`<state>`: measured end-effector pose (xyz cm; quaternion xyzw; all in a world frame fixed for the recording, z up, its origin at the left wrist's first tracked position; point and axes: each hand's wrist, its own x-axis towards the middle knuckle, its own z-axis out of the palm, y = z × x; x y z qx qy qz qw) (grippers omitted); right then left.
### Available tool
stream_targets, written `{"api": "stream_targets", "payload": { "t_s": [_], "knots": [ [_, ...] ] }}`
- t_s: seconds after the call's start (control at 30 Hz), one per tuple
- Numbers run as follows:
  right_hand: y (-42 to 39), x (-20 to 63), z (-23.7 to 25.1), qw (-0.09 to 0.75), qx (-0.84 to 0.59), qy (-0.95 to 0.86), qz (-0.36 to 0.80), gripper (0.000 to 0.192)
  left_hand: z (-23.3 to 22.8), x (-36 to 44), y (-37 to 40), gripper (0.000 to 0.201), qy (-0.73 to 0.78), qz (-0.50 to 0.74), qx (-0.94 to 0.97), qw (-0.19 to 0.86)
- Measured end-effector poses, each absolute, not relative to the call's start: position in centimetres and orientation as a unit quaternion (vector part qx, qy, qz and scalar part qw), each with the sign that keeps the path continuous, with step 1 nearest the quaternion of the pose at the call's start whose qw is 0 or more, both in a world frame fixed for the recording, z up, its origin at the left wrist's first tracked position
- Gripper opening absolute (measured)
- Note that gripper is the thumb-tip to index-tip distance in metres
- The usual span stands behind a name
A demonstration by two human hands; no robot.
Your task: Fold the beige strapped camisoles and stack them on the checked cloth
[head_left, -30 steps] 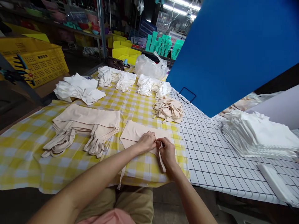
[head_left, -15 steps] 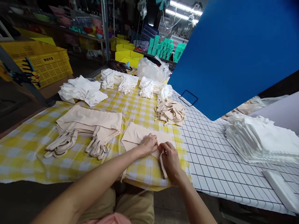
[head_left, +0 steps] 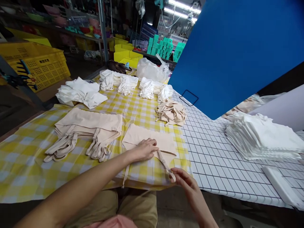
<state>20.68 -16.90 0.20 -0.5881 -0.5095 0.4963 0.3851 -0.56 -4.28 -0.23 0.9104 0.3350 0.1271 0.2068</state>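
A folded beige cloth bag (head_left: 147,139) lies flat at the near edge of the yellow checked surface (head_left: 28,152), my left hand (head_left: 143,149) resting open on it while my right hand (head_left: 186,180) pinches its strap (head_left: 166,164) in a closed grip. If I pull the strap harder than the left palm presses, I judge the fold could drag open. The bag could also slide toward the stack of beige bags (head_left: 87,128) just beside it.

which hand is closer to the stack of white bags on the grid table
Right. The right hand pinches a strap at the checked cloth's near edge, beside the grid table that bears the white stack. The left hand presses the beige bag, farther left.
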Motion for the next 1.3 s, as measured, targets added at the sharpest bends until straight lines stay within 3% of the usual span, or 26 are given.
{"api": "stream_targets", "payload": {
  "t_s": [0.2, 0.33, 0.47, 0.63, 0.73, 0.83, 0.93, 1.03, 1.2, 1.3],
  "knots": [
    [-21.0, 20.6, -1.5, 0.379, -0.631, -0.603, 0.307, 0.034, -0.1, -0.8, -5.5, 0.035, 0.354, 0.103, 0.91, 0.191],
    [-23.5, 18.1, -2.2, 0.435, -0.645, -0.595, 0.202, 0.023, -0.4, -2.6, -4.8, 0.043, 0.348, 0.102, 0.907, 0.215],
    [-24.4, 13.0, -5.0, 0.361, -0.597, -0.617, 0.365, 0.024, -0.3, -5.9, -5.4, 0.045, 0.425, 0.111, 0.874, 0.208],
    [-21.4, 5.0, -8.8, 0.349, -0.631, -0.501, 0.479, 0.052, -0.8, -8.4, -8.9, 0.051, 0.474, 0.088, 0.857, 0.183],
    [-20.6, 2.3, -8.8, 0.344, -0.585, -0.53, 0.508, 0.043, -1.8, -8.9, -10.5, 0.053, 0.465, 0.074, 0.867, 0.164],
    [-21.9, 2.5, -7.3, 0.314, -0.566, -0.623, 0.439, 0.044, -2.5, -9.3, -11.0, 0.054, 0.452, 0.072, 0.878, 0.14],
    [-23.4, 4.6, -4.4, 0.227, -0.571, -0.718, 0.328, 0.041, -2.8, -9.3, -10.9, 0.054, 0.455, 0.07, 0.878, 0.13],
    [-23.0, 7.4, -0.1, 0.144, -0.56, -0.761, 0.296, 0.037, -3.2, -9.3, -10.8, 0.052, 0.454, 0.072, 0.879, 0.126],
    [-18.8, 11.3, 6.5, 0.102, -0.58, -0.772, 0.239, 0.031, -3.7, -9.5, -10.7, 0.048, 0.443, 0.107, 0.879, 0.143],
    [-16.3, 12.0, 8.6, 0.094, -0.589, -0.783, 0.175, 0.028, -1.9, -9.1, -10.7, 0.044, 0.445, 0.124, 0.861, 0.213]
  ]
}}
